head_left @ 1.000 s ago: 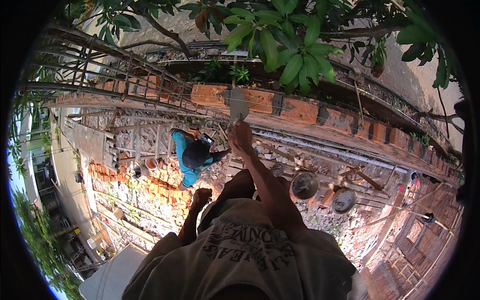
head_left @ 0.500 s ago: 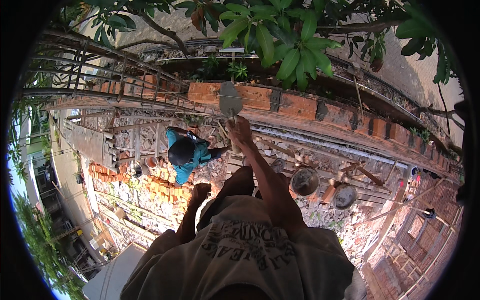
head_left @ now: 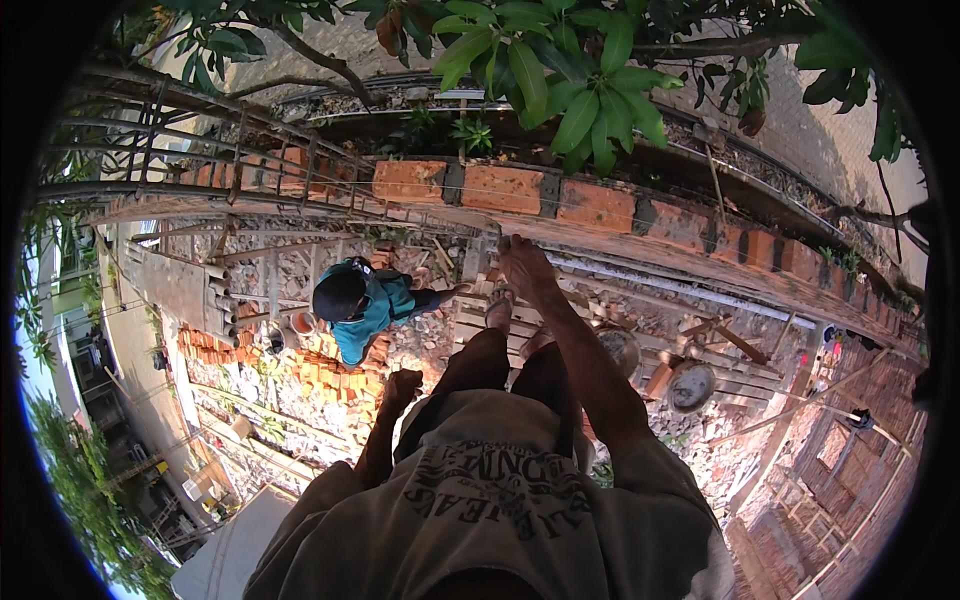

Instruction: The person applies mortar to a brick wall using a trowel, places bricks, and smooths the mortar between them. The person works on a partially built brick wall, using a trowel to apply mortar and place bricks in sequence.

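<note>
My right hand (head_left: 525, 268) is closed round the handle of a trowel, just on the near side of the brick wall (head_left: 505, 188). The trowel's blade is hardly visible; a grey patch beside my fingers may be part of it. Grey mortar (head_left: 549, 196) fills the gaps between the orange bricks of the top course, and a thin string runs along it. My left hand (head_left: 403, 388) hangs low by my thigh with its fingers curled; whether anything is inside them is hidden.
A person in a teal shirt (head_left: 375, 318) bends at the left, near stacked orange bricks (head_left: 335, 372). Two mortar buckets (head_left: 690, 386) stand on the planks at right, one partly behind my arm. Rebar (head_left: 150, 150) and leafy branches (head_left: 600, 100) overhang the wall.
My right hand has drawn back from the wall top and to the right, taking the trowel off the bricks. The person in teal has shifted slightly left. My left hand stays low.
</note>
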Motion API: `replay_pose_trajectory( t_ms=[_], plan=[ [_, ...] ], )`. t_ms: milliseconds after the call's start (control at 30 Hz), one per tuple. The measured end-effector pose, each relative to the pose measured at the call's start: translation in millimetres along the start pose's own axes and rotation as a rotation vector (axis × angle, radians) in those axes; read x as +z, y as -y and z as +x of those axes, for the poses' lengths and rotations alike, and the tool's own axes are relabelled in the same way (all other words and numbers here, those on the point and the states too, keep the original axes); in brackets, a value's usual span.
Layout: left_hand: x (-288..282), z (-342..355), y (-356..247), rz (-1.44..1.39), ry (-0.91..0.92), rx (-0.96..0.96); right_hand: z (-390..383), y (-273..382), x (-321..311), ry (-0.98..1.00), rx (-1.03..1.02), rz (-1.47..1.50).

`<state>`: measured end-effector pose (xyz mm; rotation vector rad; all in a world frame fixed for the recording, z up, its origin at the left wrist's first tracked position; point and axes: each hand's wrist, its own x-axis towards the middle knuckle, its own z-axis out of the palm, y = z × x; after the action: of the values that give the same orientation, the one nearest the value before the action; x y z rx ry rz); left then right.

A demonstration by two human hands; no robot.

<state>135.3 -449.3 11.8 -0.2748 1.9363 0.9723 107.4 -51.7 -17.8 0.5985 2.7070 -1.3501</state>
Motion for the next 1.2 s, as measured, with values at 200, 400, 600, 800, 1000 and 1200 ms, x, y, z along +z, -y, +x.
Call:
replay_pose_trajectory(
  t_ms=[200,400,600,800,1000,1200],
  plan=[
    [-13.1,2.2,-7.6,-0.076,-0.030,-0.093,-4.3,4.0,-29.4,0.353,0.108,-0.506],
    [-9.3,10.0,-13.4,-0.013,0.023,-0.106,-47.8,-1.1,-40.9,0.021,-0.119,-0.832],
    [-8.6,21.8,-26.3,-0.002,0.087,-0.071,-66.1,-58.0,-115.7,-0.248,0.048,-0.944],
    [-22.0,53.8,-42.2,0.076,0.073,0.081,-136.7,-120.3,-124.7,-0.136,0.217,-0.897],
    [22.8,88.0,-177.3,0.927,-0.103,0.807,-206.0,-156.8,-50.1,-0.201,0.362,-0.605],
    [138.2,105.3,-328.6,1.141,-0.082,1.231,-281.5,-172.1,41.7,-0.643,0.639,0.245]
  ],
)
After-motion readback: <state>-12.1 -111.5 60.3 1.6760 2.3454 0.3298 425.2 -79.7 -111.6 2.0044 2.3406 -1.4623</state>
